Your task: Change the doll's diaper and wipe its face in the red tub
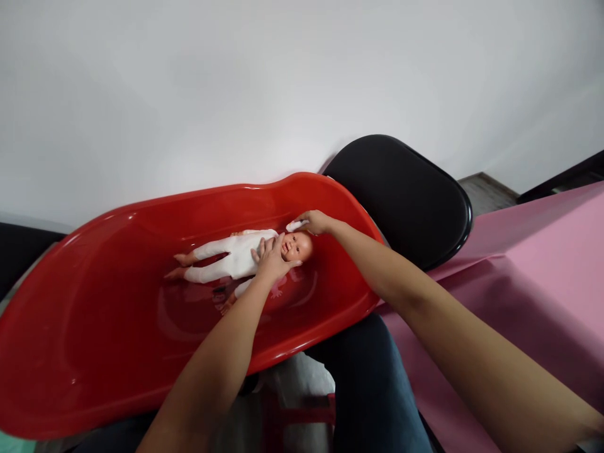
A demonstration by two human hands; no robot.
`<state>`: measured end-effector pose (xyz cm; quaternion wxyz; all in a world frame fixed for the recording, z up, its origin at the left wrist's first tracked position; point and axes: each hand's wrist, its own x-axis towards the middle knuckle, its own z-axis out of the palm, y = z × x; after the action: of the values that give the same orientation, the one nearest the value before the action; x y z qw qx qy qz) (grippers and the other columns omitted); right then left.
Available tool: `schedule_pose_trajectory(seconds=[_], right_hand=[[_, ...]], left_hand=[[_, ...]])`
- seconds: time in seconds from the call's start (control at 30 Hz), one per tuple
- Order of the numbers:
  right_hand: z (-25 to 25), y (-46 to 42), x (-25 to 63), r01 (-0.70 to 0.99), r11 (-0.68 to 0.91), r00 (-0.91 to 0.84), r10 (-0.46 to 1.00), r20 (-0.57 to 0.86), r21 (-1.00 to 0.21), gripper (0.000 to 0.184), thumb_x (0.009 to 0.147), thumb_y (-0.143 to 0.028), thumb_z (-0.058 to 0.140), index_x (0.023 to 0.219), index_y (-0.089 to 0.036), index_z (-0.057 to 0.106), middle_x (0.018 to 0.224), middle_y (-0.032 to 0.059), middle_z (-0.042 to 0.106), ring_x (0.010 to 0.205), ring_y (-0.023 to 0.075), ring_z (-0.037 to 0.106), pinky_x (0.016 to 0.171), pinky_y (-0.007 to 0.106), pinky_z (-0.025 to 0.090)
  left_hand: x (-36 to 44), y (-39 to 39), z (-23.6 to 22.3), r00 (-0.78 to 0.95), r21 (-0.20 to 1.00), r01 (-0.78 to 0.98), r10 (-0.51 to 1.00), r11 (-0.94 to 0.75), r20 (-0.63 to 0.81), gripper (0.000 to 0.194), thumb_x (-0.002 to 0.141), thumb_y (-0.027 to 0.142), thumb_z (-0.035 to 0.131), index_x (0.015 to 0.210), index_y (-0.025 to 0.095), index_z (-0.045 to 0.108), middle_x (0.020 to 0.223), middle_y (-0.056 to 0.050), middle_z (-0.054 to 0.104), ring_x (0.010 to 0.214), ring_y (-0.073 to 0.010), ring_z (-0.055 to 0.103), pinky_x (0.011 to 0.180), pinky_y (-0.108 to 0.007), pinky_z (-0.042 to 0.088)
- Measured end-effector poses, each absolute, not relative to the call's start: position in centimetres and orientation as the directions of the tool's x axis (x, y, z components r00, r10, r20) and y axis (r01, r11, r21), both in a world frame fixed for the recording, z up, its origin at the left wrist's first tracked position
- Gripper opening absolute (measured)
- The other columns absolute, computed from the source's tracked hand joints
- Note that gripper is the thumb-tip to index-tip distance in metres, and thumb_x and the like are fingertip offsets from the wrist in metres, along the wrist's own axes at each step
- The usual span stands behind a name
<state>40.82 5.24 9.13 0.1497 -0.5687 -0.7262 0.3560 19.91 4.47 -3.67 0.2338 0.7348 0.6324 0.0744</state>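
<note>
In the head view, a baby doll in a white fabric outfit [248, 248] is already in place inside a long, glossy red plastic tub [108, 270]. It lies on its back, its head toward the right end of the tub and its bare feet pointing toward the left. The outfit is on, covering the trunk and legs.

The left hand [268, 257] rests over the doll's upper chest and neck, fingers spread apart, with the thumb reaching along the side of the face; it steadies the doll, by the look of it, rather than closing around it. The right hand [317, 222] is nearly closed, its fingers pinching a small, soft-looking white piece [297, 225] just beside the head. Whether that piece touches the face is hard to tell.

So the placing and steadying look done, while work at the head seems to be under way. How much of it is finished, or left, cannot be judged; no clear mark on the face shows it.

A rounded black panel [401, 195] stands beside the tub's right end, near a pink sheet [542, 277].
</note>
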Motion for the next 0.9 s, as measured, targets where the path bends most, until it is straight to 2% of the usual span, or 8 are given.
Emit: schedule_pose_trajectory(seconds=[0.1,0.27,0.4,0.53,0.67,0.9], right_hand=[[10.0,3.2,41.0,0.633,0.175,-0.359,0.929,-0.085,-0.754,0.049,0.107,-0.041,0.052,0.155,-0.034,0.059,0.144,-0.0032,0.071,0.137,0.0217,0.061,0.109,0.028,0.05],[13.0,-1.9,42.2,0.65,0.235,-0.42,0.904,-0.084,-0.723,0.07,0.102,-0.039,0.065,0.168,-0.041,0.04,0.157,-0.0055,0.061,0.152,0.0278,0.05,0.119,0.035,0.047],[16.1,-6.3,41.3,0.531,0.241,-0.385,0.923,0.023,-0.812,0.067,0.106,-0.042,0.055,0.168,-0.053,0.031,0.164,-0.0153,0.051,0.161,0.0241,0.038,0.127,0.038,0.043],[18.4,-7.6,39.3,0.384,0.198,-0.351,0.935,0.056,-0.902,0.055,0.112,-0.041,0.04,0.165,-0.051,0.04,0.166,-0.0188,0.047,0.163,0.022,0.032,0.134,0.038,0.033],[18.9,-7.3,38.6,0.31,0.1,-0.329,0.944,-0.008,-0.945,0.049,0.112,-0.038,0.039,0.157,-0.052,0.054,0.168,-0.0221,0.042,0.163,0.0201,0.032,0.135,0.032,0.031],[18.8,-7.2,38.5,0.254,0.047,-0.306,0.951,-0.034,-0.966,0.047,0.113,-0.037,0.039,0.155,-0.051,0.057,0.166,-0.0226,0.044,0.162,0.0158,0.035,0.134,0.026,0.031]], left_hand=[[20.0,4.6,-3.7,0.189,0.431,0.898,0.962,-0.088,-0.197,0.112,0.079,0.076,0.074,0.172,0.038,0.025,0.178,-0.009,0.03,0.166,-0.043,0.009,0.129,-0.071,0.007],[20.0,4.7,-3.8,0.183,0.416,0.906,0.96,-0.08,-0.213,0.112,0.079,0.076,0.073,0.172,0.039,0.023,0.178,-0.008,0.029,0.166,-0.0424,0.008,0.129,-0.072,0.006],[20.0,4.8,-3.7,0.183,0.42,0.904,0.959,-0.078,-0.215,0.112,0.08,0.076,0.073,0.172,0.038,0.023,0.178,-0.009,0.03,0.166,-0.0422,0.01,0.129,-0.072,0.008],[20.0,4.9,-3.7,0.178,0.438,0.896,0.96,-0.069,-0.214,0.11,0.079,0.074,0.075,0.171,0.038,0.026,0.178,-0.008,0.029,0.166,-0.0422,0.01,0.129,-0.072,0.006],[20.0,4.9,-3.9,0.18,0.444,0.893,0.963,-0.074,-0.202,0.11,0.078,0.074,0.075,0.171,0.039,0.028,0.177,-0.007,0.032,0.166,-0.0424,0.01,0.129,-0.072,0.006],[20.1,5.0,-4.0,0.177,0.446,0.892,0.964,-0.071,-0.201,0.11,0.078,0.074,0.075,0.171,0.039,0.026,0.177,-0.006,0.031,0.166,-0.042,0.01,0.129,-0.073,0.005]])
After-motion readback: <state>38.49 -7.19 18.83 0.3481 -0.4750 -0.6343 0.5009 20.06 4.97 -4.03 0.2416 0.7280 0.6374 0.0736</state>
